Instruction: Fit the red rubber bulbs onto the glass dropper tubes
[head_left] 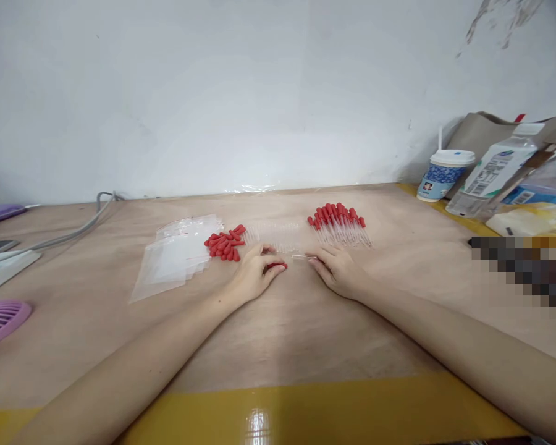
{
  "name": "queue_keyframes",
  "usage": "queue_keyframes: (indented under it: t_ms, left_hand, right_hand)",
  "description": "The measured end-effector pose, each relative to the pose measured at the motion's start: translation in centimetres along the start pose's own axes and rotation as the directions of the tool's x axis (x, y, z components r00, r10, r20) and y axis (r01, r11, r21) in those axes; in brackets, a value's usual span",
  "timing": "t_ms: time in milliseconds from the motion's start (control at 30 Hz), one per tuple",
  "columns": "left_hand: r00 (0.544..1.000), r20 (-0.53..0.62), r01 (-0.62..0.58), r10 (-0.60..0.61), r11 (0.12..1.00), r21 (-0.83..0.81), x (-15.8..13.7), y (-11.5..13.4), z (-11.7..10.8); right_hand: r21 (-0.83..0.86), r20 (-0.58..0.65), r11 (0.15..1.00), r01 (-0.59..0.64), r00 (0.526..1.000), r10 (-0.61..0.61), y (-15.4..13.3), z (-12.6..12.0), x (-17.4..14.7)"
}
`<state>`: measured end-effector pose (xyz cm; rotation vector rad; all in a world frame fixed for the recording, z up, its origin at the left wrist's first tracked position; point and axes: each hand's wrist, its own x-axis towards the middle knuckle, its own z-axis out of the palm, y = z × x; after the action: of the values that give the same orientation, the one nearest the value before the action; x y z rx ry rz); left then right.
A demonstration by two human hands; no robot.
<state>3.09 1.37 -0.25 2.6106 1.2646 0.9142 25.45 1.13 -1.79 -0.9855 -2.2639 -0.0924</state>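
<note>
In the middle of the table, my left hand [256,272] is closed on a red rubber bulb [278,266], mostly covered by the fingers. Facing it across a small gap, my right hand [336,270] pinches a clear dropper tube [299,256] whose free end points left toward the bulb. Loose red rubber bulbs [223,244] lie in a pile just left of my left hand. Behind both hands a row of clear tubes [278,233] is laid out. Droppers with red bulbs fitted [336,216] lie fanned out beyond my right hand.
Clear plastic bags [171,253] are spread at the left. A grey cable [83,228] and a purple slatted object [2,321] sit farther left. A lidded paper cup [445,176] and a plastic bottle [495,170] stand at the back right, before the white wall [259,93].
</note>
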Motion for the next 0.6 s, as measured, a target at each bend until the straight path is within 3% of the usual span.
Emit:
queue_keyframes:
  t_ms: [200,600]
  left_hand:
    - [1.0,0.021,0.018,-0.015,0.989,-0.15,0.01,0.52,0.09]
    - [0.998,0.056,0.038,-0.021,0.949,-0.314,-0.17,0.97,-0.2]
  right_hand:
    - [0.024,-0.011,0.998,0.065,0.998,-0.064,-0.62,-0.02,-0.16]
    - [0.133,-0.001,0.99,0.041,0.999,-0.042,-0.8,-0.32,-0.06]
